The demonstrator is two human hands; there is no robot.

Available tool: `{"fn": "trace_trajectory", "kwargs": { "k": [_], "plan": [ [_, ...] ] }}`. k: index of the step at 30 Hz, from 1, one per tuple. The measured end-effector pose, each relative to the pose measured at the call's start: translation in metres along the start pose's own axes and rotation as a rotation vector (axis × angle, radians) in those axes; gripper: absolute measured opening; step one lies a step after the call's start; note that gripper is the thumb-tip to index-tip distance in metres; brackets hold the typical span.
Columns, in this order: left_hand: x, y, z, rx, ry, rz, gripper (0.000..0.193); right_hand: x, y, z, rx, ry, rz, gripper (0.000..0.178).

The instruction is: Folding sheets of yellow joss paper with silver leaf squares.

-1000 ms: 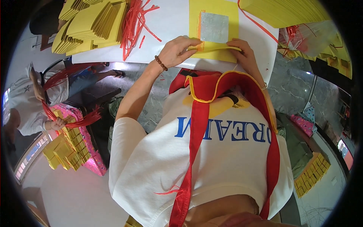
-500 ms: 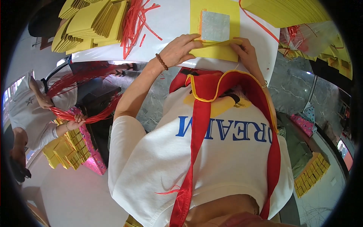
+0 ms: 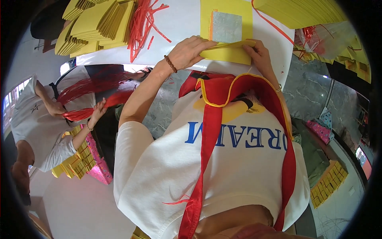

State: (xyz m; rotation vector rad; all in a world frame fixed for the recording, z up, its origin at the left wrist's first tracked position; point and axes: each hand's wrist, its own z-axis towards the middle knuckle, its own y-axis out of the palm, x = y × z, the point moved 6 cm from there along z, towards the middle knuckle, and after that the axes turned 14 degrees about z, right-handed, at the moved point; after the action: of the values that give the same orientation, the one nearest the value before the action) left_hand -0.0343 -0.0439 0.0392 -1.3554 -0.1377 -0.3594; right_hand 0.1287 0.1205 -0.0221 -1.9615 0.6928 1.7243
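A sheet of yellow paper (image 3: 229, 56) lies on the white table in front of me, with a silver square (image 3: 227, 27) edged in orange on it. The paper's near part is folded up in a narrow band just below the square. My left hand (image 3: 188, 52) holds the left end of this fold, its fingertips on the band. At the other end my right hand (image 3: 258, 53) grips the fold, thumb and fingers closed on it; part of those fingers is hidden.
Folded yellow paper bundles (image 3: 93, 24) and loose red strips (image 3: 142, 26) lie at the table's left. Another yellow stack (image 3: 302, 11) is at the far right. On my left, a co-worker (image 3: 43, 115) handles long red strands (image 3: 85, 89) beside a pink box (image 3: 99, 165).
The left end of the fold and my left fingers have shifted slightly right and up. The co-worker's near hand has moved right and up along the red strands.
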Motion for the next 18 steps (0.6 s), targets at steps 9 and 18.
{"fn": "trace_trajectory", "kwargs": {
  "k": [9, 18],
  "plan": [
    [-0.014, 0.010, 0.009, 0.106, -0.216, -0.016, 0.014, -0.008, -0.002, -0.005, -0.116, -0.087, 0.171, 0.029],
    [-0.018, 0.008, 0.004, 0.215, -0.356, -0.132, 0.022, 0.023, -0.005, -0.002, -0.067, 0.014, 0.124, 0.030]
  ]
}}
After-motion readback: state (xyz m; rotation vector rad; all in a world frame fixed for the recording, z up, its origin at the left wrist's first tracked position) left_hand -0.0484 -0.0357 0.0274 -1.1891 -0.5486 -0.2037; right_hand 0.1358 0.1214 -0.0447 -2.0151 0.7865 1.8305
